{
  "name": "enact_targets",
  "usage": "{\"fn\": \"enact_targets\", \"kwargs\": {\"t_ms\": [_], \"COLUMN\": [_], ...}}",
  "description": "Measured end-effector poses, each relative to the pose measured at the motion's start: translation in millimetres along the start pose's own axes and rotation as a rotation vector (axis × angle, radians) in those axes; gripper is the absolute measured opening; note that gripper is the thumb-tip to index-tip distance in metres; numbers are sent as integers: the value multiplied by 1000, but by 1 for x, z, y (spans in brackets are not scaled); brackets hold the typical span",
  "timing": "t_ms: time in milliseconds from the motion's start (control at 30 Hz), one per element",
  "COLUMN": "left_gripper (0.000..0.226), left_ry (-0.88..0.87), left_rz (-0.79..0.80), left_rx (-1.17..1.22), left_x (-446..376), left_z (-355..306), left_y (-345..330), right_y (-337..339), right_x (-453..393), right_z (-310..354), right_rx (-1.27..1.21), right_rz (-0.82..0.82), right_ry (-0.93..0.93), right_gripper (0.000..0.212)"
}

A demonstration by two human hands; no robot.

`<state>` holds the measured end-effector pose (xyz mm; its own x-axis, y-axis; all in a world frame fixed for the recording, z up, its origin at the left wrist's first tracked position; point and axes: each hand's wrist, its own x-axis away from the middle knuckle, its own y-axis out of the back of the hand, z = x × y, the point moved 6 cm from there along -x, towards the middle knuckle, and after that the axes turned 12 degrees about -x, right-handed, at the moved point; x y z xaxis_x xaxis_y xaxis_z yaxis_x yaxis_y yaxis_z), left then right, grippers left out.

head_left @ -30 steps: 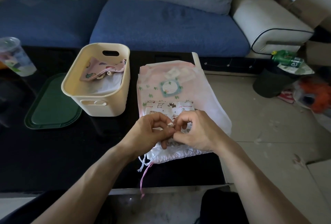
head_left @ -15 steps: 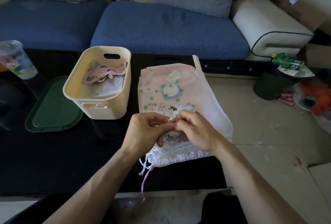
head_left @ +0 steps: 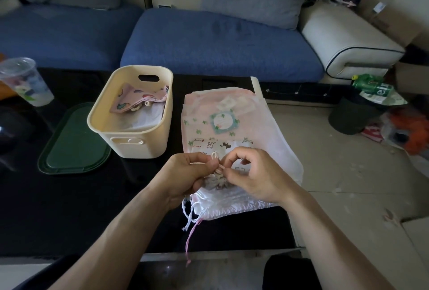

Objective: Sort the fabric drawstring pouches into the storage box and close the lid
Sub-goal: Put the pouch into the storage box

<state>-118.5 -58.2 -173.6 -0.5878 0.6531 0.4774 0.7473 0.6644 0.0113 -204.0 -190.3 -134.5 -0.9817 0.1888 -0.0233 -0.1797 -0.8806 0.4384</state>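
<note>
Drawstring loop [head_left: 214, 156] pinched by left hand [head_left: 188, 173] and right hand [head_left: 253, 174] above stacked pouches [head_left: 232, 127]; cream storage box [head_left: 132, 113] beside, partly filled, green lid [head_left: 74, 141] off

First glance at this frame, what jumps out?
Both hands, left hand and right hand, meet low in the middle, pinching a cord loop on the small pouch atop the pile of pouches. Left of that stands the cream storage box with a pink pouch inside, its green lid flat beside it.

Both hands [head_left: 228, 173] together, fingertips pinched
</note>
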Motion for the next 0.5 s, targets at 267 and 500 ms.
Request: {"fn": "enact_targets", "kwargs": {"t_ms": [267, 500], "left_gripper": [38, 31], "left_ry": [72, 71], "left_rz": [7, -39], "left_rx": [180, 189], "left_x": [-6, -8], "left_z": [9, 10], "left_y": [-5, -5], "right_y": [0, -2], "right_x": [7, 8], "right_z": [12, 19], "right_rx": [96, 317], "right_rz": [-153, -260], "right_ry": [209, 265], "right_gripper": [15, 17]}}
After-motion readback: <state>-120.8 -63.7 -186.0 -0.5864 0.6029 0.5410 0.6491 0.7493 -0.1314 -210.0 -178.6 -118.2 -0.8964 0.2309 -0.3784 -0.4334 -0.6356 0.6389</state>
